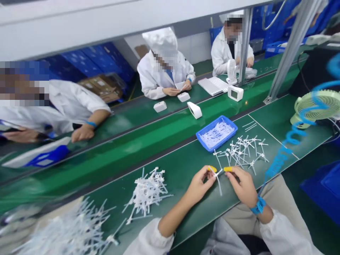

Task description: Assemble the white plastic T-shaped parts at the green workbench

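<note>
My left hand [202,182] pinches a white piece of thin plastic strips joined at a small hub [218,177], with one strip hanging down toward the table. A yellow finger cover is on a finger of each hand. Just to the right, my right hand [243,184] has its thumb and covered finger pressed together beside one end of the piece; whether anything is between them I cannot make out. Beyond my hands lie a loose scatter of similar joined pieces [239,150] and a blue tray [204,144] full of loose white strips [219,132].
A pile of joined pieces [148,189] and a larger blurred heap [71,226] lie to the left. A coiled blue cord [283,159] hangs by my right wrist, near a green fan [316,106]. A green conveyor [114,147] runs across, carrying white devices [194,110]. Co-workers sit opposite.
</note>
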{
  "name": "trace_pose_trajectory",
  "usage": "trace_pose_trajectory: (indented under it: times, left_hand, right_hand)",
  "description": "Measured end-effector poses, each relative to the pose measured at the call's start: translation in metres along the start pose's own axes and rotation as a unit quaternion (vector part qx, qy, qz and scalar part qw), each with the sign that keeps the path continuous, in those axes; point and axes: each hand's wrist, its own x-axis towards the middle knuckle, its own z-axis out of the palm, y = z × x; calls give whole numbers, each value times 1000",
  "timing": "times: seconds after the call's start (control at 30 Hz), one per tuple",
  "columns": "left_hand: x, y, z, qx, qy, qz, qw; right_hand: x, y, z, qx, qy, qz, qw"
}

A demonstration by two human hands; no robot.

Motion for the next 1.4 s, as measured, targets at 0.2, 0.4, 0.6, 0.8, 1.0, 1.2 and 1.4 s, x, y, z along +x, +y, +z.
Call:
trace_pose_trajectory:
  times: [0.2, 0.4, 0.6, 0.8, 1.0, 1.2, 1.4]
  left_hand:
    - [3, -3, 18, 8, 52, 1, 999]
    - [7, 10, 38, 80, 73, 74, 991]
    - [10, 12, 44, 145, 89, 108, 979]
    - [11, 17, 42, 155, 65, 146, 975]
    - [15, 17, 42, 130, 91, 117, 980]
    - [16, 15, 42, 98, 90, 78, 988]
    - [16, 10, 39, 57, 81, 61, 993]
  right_hand:
    - [1, 9, 4, 105, -23, 70, 992]
    - [3, 17, 3, 149, -32, 90, 984]
    - [3, 22, 1, 214, -37, 106, 970]
    - [4, 27, 6, 235, -25, 122, 964]
    - [4, 30, 10, 262, -29, 135, 955]
    - [5, 27, 6, 240, -49, 129, 961]
    - [6, 25, 4, 216, -28, 139, 966]
